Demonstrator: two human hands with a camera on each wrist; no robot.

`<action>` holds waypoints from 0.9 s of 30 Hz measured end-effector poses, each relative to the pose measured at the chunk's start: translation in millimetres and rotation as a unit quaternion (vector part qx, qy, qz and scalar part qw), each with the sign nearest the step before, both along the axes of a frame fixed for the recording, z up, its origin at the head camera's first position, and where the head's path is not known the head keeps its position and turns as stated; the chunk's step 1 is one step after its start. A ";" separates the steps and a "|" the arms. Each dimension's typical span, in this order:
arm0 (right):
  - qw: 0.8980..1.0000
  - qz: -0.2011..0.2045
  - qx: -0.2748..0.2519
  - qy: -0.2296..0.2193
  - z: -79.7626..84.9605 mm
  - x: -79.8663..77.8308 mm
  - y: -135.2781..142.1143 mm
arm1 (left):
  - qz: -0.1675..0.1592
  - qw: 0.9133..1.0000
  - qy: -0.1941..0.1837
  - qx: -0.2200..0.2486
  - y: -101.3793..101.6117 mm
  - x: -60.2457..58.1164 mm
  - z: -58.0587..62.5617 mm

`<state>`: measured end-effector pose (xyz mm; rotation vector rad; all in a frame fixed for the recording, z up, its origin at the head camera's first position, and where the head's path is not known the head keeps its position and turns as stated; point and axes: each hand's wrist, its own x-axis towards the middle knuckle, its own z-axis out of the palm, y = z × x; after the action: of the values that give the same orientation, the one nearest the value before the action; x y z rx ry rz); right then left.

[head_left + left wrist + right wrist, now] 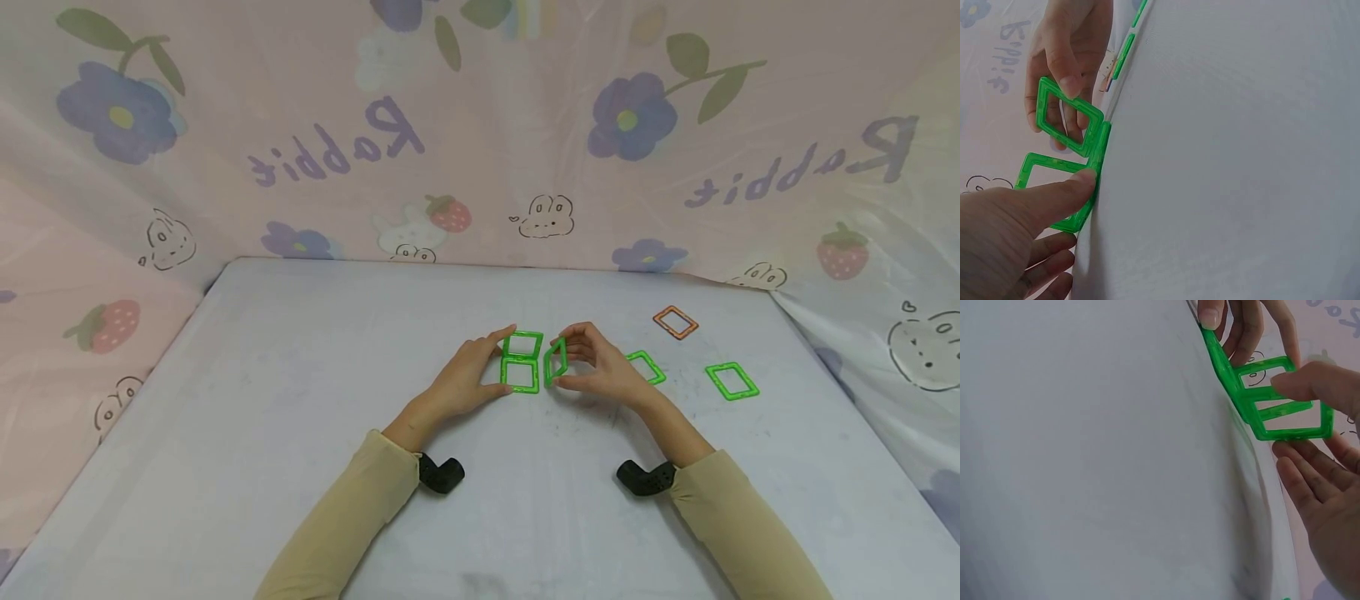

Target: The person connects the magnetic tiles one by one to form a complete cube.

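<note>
Two green square magnetic tiles meet along an edge; the near tile (519, 390) lies on the table and the far tile (525, 335) stands up behind it. My left hand (467, 375) grips this pair between the thumb at the near side and fingers at the far side. Just to the right, my right hand (603, 371) pinches a third green square tile (548, 368) between thumb and fingers, holding it tilted upright. In the left wrist view, the lower corner of that held tile (1054, 128) is right by the joined pair. The right wrist view shows the tiles overlapping.
Right of the hands a green tile (654, 367) lies partly hidden behind the right hand. Another green tile (732, 394) and an orange tile (676, 335) lie farther right on the white table (300, 375). A patterned curtain (480, 150) rises behind the table.
</note>
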<state>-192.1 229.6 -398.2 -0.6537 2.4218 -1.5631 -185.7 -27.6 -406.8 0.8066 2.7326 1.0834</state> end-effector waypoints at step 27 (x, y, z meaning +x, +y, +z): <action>1.000 0.014 -0.001 -0.013 -1.9 5.9 -8.0 | 0.005 1.000 -0.005 0.001 0.7 1.1 0.8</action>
<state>-186.2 221.6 -400.1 -0.6609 2.3834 -1.5533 -184.7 -26.9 -405.9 0.7873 2.7310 1.0900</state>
